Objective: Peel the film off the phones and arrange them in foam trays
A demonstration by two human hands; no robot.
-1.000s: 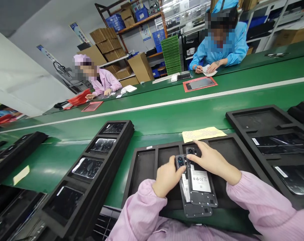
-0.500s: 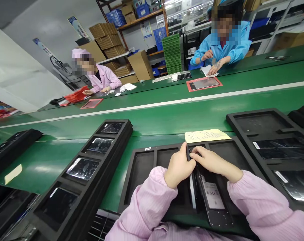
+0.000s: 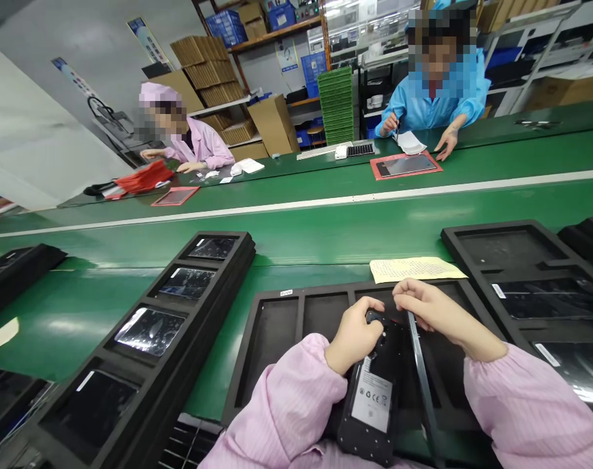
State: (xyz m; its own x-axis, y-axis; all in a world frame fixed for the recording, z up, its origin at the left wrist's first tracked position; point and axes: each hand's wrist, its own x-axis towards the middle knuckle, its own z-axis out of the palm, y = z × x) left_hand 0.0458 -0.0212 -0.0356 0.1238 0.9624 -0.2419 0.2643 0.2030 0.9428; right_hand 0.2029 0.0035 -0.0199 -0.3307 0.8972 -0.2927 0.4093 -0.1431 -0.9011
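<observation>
My left hand point(image 3: 352, 335) is closed around the top end of a black phone body point(image 3: 372, 397) with a white label, its back facing up over the black foam tray point(image 3: 277, 339). My right hand point(image 3: 431, 309) pinches the top of a second thin phone part point(image 3: 421, 378), which stands on edge just right of the first. Both pieces are apart, held above the tray's slots. Pink sleeves cover my forearms.
A yellow paper point(image 3: 416, 268) lies beyond the tray. Stacked black trays with glossy phones point(image 3: 174, 312) stand at the left, more trays point(image 3: 535, 280) at the right. Across the green conveyor point(image 3: 326, 221) two other people work at red mats point(image 3: 406, 165).
The two phone parts, stacked flat a second ago, have been pulled apart: my left hand keeps the labelled body, my right hand has tilted the other piece on edge to the right.
</observation>
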